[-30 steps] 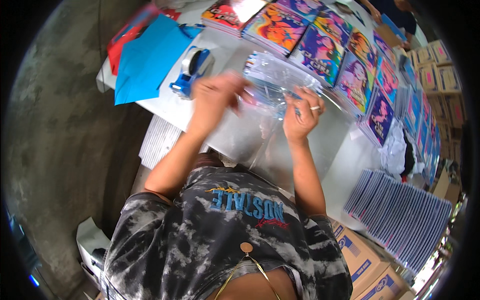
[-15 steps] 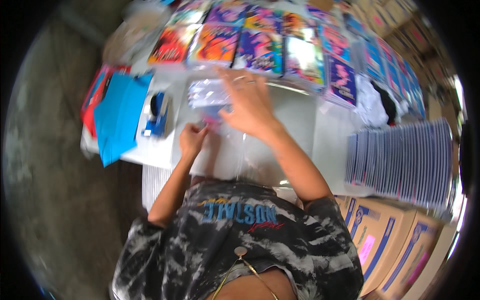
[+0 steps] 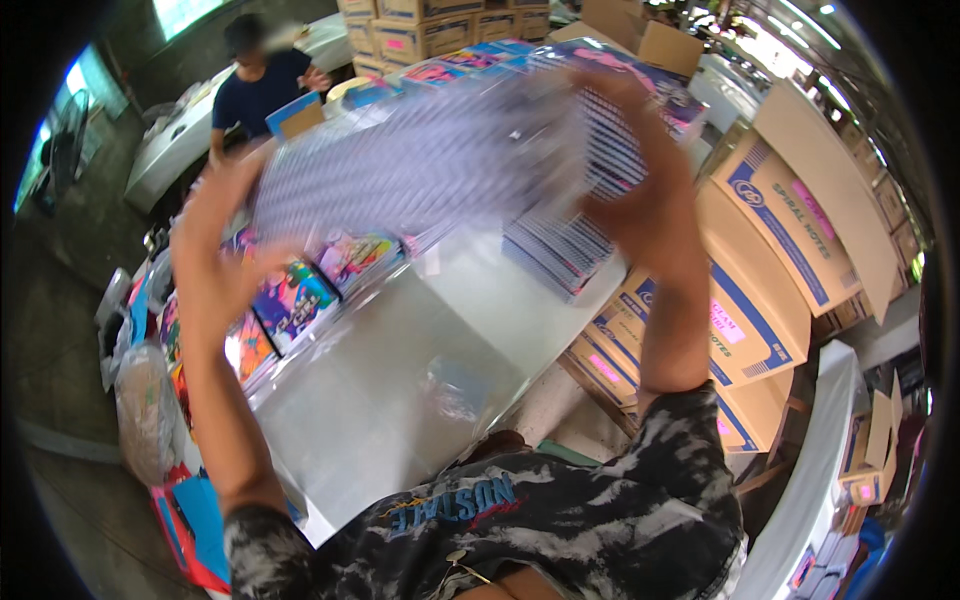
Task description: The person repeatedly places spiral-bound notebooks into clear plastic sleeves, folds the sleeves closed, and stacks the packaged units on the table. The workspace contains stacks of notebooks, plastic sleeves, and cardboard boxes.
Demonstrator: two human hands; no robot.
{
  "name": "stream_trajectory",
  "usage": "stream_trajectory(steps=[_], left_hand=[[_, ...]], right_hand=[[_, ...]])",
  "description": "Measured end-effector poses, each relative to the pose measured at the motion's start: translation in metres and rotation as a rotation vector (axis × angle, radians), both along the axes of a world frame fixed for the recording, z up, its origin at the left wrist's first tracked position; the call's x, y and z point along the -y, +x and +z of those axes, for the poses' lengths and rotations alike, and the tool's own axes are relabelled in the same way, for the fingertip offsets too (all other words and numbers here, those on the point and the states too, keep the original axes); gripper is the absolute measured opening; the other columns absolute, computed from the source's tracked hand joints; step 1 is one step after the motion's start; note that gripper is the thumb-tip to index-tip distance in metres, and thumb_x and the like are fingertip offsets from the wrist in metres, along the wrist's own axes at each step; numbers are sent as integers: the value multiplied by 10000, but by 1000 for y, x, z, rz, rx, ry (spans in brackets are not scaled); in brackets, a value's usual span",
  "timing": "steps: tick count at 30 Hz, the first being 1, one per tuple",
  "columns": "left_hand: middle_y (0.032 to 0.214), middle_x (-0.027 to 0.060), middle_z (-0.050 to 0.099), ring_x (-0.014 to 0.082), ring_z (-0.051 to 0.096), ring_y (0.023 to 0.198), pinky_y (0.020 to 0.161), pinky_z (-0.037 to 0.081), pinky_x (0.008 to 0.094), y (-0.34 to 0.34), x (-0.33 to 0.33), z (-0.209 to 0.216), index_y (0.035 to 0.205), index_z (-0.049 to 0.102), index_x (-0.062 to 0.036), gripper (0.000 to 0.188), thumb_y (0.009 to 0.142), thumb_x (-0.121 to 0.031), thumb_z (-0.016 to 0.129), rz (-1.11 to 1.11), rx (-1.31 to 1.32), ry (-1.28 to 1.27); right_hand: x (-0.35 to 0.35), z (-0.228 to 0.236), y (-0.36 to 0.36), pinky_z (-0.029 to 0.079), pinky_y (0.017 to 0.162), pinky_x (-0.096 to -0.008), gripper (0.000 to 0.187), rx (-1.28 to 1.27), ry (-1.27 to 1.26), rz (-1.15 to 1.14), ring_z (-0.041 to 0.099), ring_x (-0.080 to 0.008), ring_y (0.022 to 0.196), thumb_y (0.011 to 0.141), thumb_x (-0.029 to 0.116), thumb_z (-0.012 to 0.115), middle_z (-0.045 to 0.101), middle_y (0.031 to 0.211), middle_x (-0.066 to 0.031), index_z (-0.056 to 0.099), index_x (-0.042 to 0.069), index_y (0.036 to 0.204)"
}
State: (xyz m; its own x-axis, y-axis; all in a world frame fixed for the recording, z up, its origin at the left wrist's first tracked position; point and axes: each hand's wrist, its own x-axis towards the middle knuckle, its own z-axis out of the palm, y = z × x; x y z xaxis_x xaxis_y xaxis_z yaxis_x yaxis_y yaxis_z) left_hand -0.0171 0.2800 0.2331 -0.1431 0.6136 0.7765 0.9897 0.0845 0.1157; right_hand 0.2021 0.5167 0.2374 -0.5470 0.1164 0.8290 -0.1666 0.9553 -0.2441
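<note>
A long row of spiral notebooks (image 3: 420, 165), blurred by motion, spans the space between my two raised hands, above the far part of the table. My left hand (image 3: 215, 240) presses against the row's left end, thumb toward the near side. At the opposite end my right hand (image 3: 640, 170) grips it, with some fingers smeared. Below and right of the row, another stack of spiral notebooks (image 3: 560, 250) rests on the table (image 3: 370, 350). Notebooks with colourful covers (image 3: 295, 300) lie to the left, partly behind my left forearm. A crumpled clear plastic piece (image 3: 455, 388) is on the near tabletop.
Cardboard cartons (image 3: 770, 215) stand close on the right, one with raised flaps. More cartons (image 3: 430, 35) are piled at the back. Another person (image 3: 262, 95) in dark clothing is at the far left by a white table. A blue sheet (image 3: 200, 515) lies at lower left.
The view has swung to the right. Both hands have left the small plastic packet low over the table and are now raised and apart, around the notebook row.
</note>
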Motion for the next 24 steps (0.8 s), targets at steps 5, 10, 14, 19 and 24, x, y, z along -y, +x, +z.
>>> stream_trajectory(steps=[5, 10, 14, 19, 24], left_hand=[[1152, 80, 591, 203, 548, 1056, 917, 413, 303, -17, -225, 71, 1168, 575, -88, 587, 626, -165, 786, -542, -121, 337], [1305, 74, 476, 231, 442, 1205, 978, 376, 315, -13, -330, 1, 1263, 487, -123, 597, 725, -184, 739, -598, 53, 207], [1334, 108, 441, 277, 383, 1260, 1039, 297, 351, -24, -328, -7, 1285, 457, -90, 529, 817, -247, 648, -684, 61, 188], [1213, 199, 507, 332, 473, 1138, 966, 372, 390, -72, -301, -88, 1217, 494, -18, 519, 816, -318, 632, -197, 149, 206], [1335, 282, 332, 434, 309, 1243, 1040, 251, 474, -108, -247, -294, 1318, 315, 8, 883, 685, -470, 701, 349, 188, -490]], right_hand=[[-112, 54, 39, 419, 931, -338, 635, -237, 190, -335, 528, -249, 1092, 642, -81, 650, 565, 1158, -75, 489, 90, 1232], [-163, 5, 67, 378, 985, -337, 620, -73, 39, -414, 471, -260, 1190, 656, -94, 602, 547, 1208, -96, 501, 118, 1230], [-158, -2, 67, 345, 1007, -331, 548, -156, 61, -395, 446, -253, 1223, 703, -94, 534, 524, 1257, -94, 519, 87, 1220], [-109, -46, 31, 386, 936, -366, 348, -426, 212, -300, 517, -293, 1071, 760, 21, 510, 577, 1121, -154, 563, -23, 1101], [-50, -159, -70, 415, 860, -386, 300, -30, -264, 122, 552, -288, 972, 721, 17, 599, 625, 1011, -70, 616, 47, 1019]])
